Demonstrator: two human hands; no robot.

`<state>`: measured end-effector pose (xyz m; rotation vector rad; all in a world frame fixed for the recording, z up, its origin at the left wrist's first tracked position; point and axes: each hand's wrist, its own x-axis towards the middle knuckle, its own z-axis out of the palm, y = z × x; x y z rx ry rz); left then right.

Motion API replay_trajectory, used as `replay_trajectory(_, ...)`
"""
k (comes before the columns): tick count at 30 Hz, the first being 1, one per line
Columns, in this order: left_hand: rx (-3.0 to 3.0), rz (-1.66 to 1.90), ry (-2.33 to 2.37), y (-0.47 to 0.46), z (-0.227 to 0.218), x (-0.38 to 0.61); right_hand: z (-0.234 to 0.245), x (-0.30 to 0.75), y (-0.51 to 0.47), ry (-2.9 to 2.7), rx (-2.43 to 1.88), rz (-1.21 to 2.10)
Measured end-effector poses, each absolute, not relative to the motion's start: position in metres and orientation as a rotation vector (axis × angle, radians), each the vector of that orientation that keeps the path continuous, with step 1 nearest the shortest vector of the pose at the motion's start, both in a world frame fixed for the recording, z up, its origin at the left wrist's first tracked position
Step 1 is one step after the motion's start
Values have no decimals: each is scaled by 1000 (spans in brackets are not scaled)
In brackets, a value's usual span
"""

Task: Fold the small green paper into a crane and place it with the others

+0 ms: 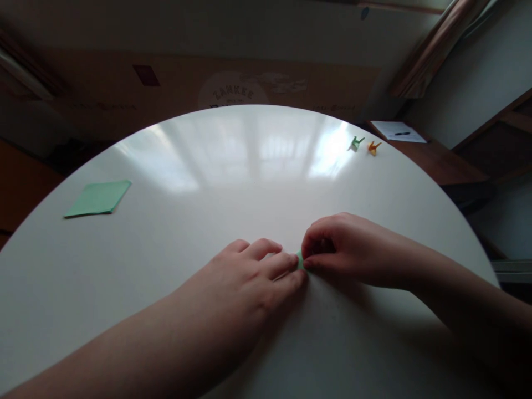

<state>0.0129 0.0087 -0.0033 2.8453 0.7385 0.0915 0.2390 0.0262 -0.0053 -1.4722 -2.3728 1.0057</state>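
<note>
Pinching green paper (300, 260) in right hand (344, 244), fingertips together; touching it with left hand (258, 274), fingers spread, cannot tell if gripping. Resting on glossy white table (233, 210): beyond the fingers, window glare (266, 147), 2 folded figures (373, 148) rightward, green sheets (100, 198) leftward, dim printed board (233, 91) farthest.

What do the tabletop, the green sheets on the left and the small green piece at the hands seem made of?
Tabletop: probably laminate or coated board, glossy; window light reflects in it.
Green sheets: likely paper, matte; flat face, thin edges and no glare.
Small green piece: perhaps paper, by its similar colour, but left hand and right hand hide most of it; finish unclear.
</note>
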Motion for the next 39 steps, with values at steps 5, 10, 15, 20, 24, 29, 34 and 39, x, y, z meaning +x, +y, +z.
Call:
replay_trajectory(5,2823,90,714,8,-1,12,-4,239,27,-2373,-1481,1030)
replay_trajectory(10,2789,70,704,8,1,11,-4,239,27,-2375,-1476,1041)
replay_trajectory(15,2737,38,677,9,9,4,-3,239,27,-2368,-1465,1063)
replay_trajectory(20,2667,52,684,12,15,-5,-3,240,26,-2355,-1450,1099)
replay_trajectory(24,2589,192,908,21,6,-4,-4,238,26,-2329,-1427,1162)
replay_trajectory(29,2580,326,1013,26,-6,9,-3,236,22,-2276,-1457,1070)
replay_trajectory(34,2610,446,1100,17,-13,17,-3,231,0,-2201,-1577,769)
replay_trajectory(39,2577,525,1168,10,-17,18,-2,218,-23,-2203,-1681,517)
